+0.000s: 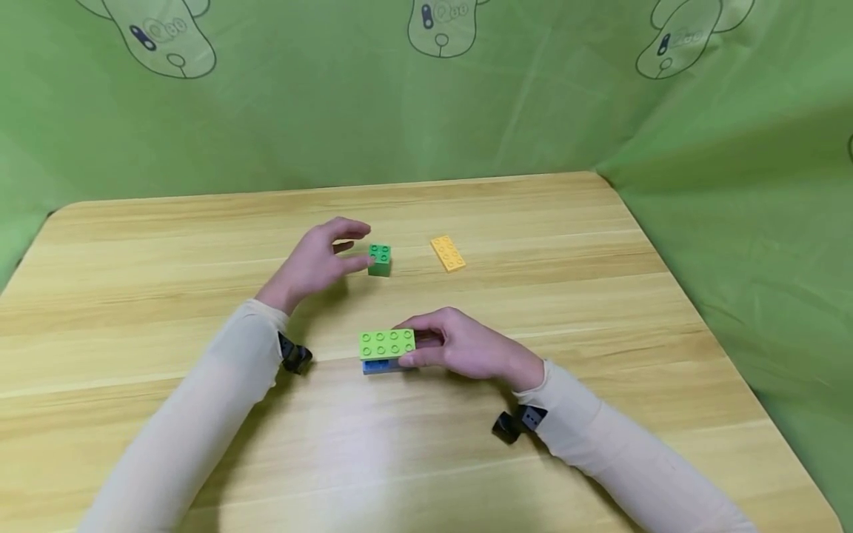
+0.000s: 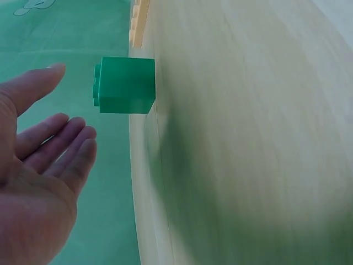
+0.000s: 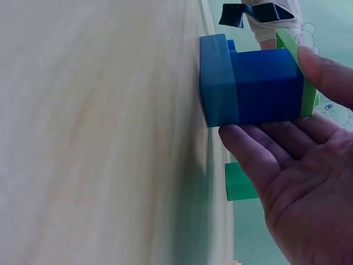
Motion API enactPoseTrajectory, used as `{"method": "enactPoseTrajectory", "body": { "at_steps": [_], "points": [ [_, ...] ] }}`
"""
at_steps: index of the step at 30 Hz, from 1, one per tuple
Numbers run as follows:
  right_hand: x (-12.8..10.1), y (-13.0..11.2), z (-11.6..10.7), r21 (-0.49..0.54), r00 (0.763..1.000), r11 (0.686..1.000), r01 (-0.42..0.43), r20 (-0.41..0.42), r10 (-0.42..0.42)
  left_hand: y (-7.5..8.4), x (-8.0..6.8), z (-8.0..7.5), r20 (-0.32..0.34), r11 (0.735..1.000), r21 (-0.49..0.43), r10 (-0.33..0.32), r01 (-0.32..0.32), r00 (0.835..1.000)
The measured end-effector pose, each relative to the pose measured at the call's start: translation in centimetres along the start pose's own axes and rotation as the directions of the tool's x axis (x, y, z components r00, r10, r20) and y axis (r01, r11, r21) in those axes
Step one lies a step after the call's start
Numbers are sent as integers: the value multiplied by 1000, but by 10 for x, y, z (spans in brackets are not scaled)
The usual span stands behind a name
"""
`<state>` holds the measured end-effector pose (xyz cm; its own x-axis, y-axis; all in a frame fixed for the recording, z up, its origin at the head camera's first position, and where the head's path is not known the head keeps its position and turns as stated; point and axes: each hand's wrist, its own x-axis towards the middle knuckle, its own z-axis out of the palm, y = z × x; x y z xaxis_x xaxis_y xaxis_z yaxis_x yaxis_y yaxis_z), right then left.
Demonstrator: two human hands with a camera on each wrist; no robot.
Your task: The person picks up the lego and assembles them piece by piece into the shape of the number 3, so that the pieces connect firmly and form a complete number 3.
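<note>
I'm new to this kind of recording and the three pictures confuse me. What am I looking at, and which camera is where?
There is no machine here: a person works with two bare hands at a wooden table. The large picture comes from a camera on the person's head, looking down. The other two come from cameras strapped to each wrist, so in them the table appears turned on its side.

On the table lie a small green brick and a flat yellow plate. Nearer the person sits a stack: a light green brick on top of blue ones.

The left hand is open, its fingers around the small green brick but not gripping it; its wrist view shows a gap between them. The right hand holds the stack by its end, thumb and fingers on opposite sides.
</note>
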<state>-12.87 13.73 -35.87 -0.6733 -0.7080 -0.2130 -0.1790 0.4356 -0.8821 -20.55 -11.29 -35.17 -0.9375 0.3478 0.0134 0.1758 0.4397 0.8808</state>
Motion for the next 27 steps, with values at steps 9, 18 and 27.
{"method": "enactPoseTrajectory", "body": {
  "at_steps": [9, 18, 27],
  "points": [
    [0, 1, 0, 5, 1000, 1000, 15, -2, -15, -1, 10, 5, 64, 997, 61, -57, 54, 996],
    [0, 1, 2, 43, 1000, 999, 20, 11, -21, -7, 16, 3, 92, 991, 117, -69, 58, 993],
    [0, 1, 2, 29, 1000, 1000, 8, 0, -8, -8, 23, 6, 127, 988, 136, -92, 75, 988]
  ]
}}
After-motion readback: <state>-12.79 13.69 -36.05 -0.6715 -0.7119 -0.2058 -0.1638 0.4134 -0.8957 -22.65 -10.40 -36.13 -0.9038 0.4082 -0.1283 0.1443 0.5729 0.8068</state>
